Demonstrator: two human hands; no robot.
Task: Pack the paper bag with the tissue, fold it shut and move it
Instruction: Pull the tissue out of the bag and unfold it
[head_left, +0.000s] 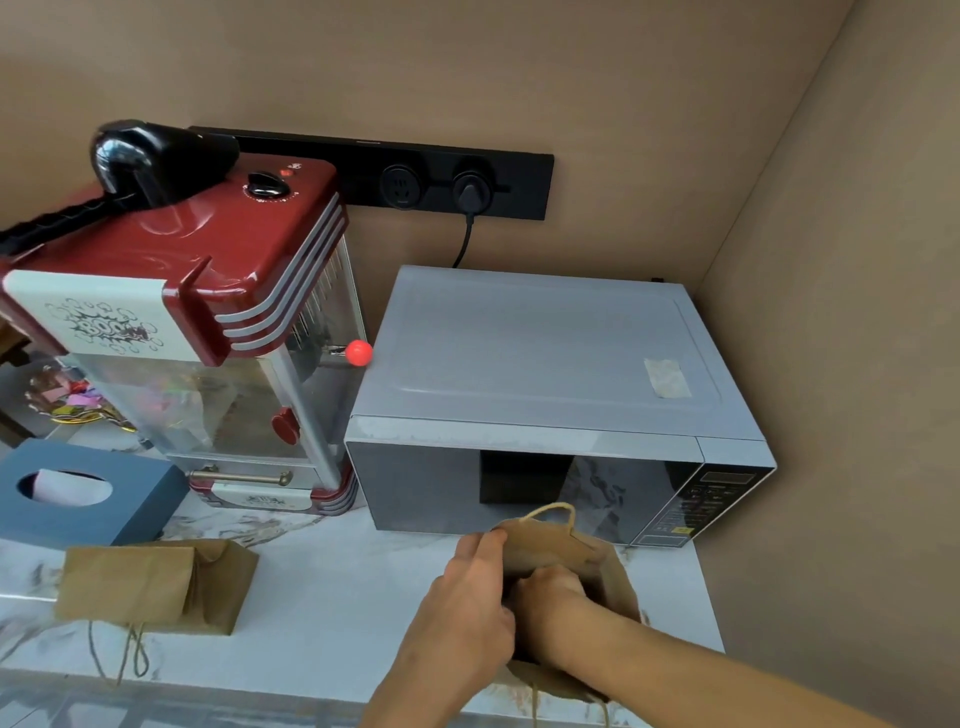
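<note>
right hand (550, 592) wrist-deep inside paper bag (597, 566), grip hidden, cannot tell | left hand (467, 608) grip pinching bag rim at 9 o'clock | microwave (550, 395) at 12 o'clock

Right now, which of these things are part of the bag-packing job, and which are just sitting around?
In the job:
- open paper bag
- left hand holding its rim
- right hand reaching inside
- blue tissue box

Just lying about:
- folded paper bag
- microwave
- red popcorn machine
- wall socket strip
</note>
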